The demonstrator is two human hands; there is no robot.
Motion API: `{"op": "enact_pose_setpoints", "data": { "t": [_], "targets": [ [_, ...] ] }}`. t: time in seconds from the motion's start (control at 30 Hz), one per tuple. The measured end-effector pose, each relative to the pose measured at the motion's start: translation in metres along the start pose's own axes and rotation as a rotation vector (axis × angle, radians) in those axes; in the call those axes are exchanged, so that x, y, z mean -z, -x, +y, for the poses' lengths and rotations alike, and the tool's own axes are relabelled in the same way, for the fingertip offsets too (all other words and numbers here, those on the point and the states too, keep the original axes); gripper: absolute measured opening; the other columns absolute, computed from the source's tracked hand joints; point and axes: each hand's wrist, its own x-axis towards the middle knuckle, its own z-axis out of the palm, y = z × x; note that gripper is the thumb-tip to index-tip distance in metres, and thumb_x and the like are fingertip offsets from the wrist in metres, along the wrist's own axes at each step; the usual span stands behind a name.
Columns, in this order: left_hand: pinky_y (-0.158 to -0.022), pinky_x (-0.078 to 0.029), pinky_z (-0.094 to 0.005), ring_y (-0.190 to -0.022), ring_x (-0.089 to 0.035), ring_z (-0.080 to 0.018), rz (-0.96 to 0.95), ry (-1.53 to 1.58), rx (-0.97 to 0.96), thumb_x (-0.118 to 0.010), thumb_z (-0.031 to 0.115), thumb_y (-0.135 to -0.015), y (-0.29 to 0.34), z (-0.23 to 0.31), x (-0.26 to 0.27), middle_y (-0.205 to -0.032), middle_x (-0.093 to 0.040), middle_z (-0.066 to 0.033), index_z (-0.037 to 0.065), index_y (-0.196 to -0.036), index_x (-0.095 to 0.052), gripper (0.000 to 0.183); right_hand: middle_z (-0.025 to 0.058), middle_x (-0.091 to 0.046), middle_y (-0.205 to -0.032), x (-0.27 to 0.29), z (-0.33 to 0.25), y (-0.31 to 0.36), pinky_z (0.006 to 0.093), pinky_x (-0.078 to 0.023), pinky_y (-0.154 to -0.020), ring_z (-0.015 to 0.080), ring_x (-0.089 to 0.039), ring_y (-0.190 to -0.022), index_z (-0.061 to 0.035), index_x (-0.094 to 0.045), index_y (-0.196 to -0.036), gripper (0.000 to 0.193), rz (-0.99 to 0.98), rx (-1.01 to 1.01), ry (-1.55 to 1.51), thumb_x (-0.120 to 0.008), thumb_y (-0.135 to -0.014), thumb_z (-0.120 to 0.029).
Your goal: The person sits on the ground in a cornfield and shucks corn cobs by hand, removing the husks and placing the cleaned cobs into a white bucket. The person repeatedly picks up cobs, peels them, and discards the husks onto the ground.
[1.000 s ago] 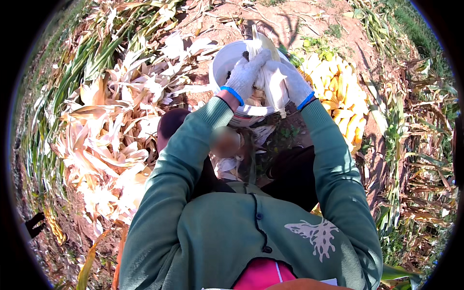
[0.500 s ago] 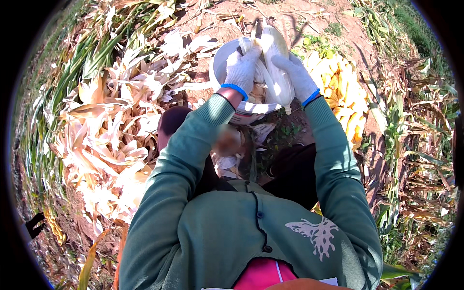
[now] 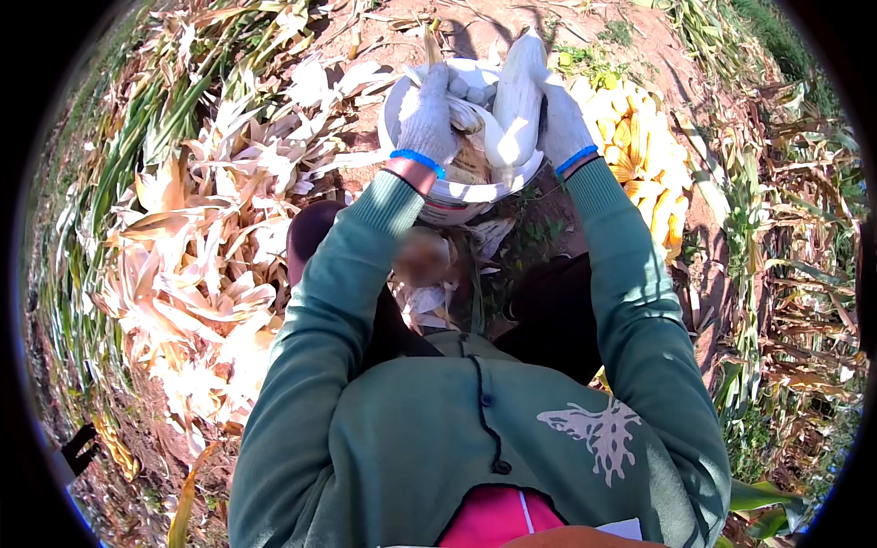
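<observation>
Over a white bucket [image 3: 448,192], my right hand [image 3: 565,121], in a white knitted glove with a blue cuff, grips an ear of corn [image 3: 519,96]. The ear stands nearly upright, still wrapped in pale husk. My left hand [image 3: 426,123], gloved the same way, is closed on strips of corn husk [image 3: 466,116] at the bucket's left side. One strip pokes up beyond its fingers. Dry husk pieces lie inside the bucket, partly hidden by my hands.
A large heap of dry husks [image 3: 210,256] spreads to the left. Husked yellow corn ears [image 3: 644,155] are piled just right of the bucket. Cut stalks and leaves [image 3: 804,301] cover the ground at far right. My knees flank the bucket's near side.
My hands have moved apart. The left hand has pulled left and slightly nearer with husk strips; the right hand holds the ear, now more upright.
</observation>
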Motion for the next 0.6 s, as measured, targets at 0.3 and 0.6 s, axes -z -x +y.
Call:
{"op": "enact_pose_setpoints", "data": {
  "t": [0.3, 0.6],
  "targets": [
    [-0.05, -0.045, -0.0293, -0.06, -0.055, -0.0115, -0.146, -1.131, 0.167, -0.062, 0.043, -0.087, 0.014, 0.003, -0.004, -0.069, -0.057, -0.0024, -0.001, -0.098, -0.063, 0.046, 0.0145, -0.063, -0.11, 0.08, -0.003, -0.045, 0.0361, -0.053, -0.084, 0.0248, -0.062, -0.101, -0.0051, -0.054, -0.12, 0.033, 0.111, 0.658, 1.224, -0.058, -0.089, -0.018],
    [-0.065, -0.048, -0.0314, -0.07, -0.061, -0.0172, -0.475, -1.326, -0.031, -0.066, 0.034, -0.083, 0.02, -0.013, 0.001, -0.081, -0.068, -0.0131, -0.004, -0.102, -0.064, 0.043, 0.0156, -0.064, -0.098, 0.028, -0.004, -0.021, 0.0419, -0.055, -0.075, 0.025, -0.065, -0.084, -0.0041, -0.053, -0.117, 0.044, 0.083, 0.114, -0.034, -0.049, -0.094, -0.042]
  ]
}}
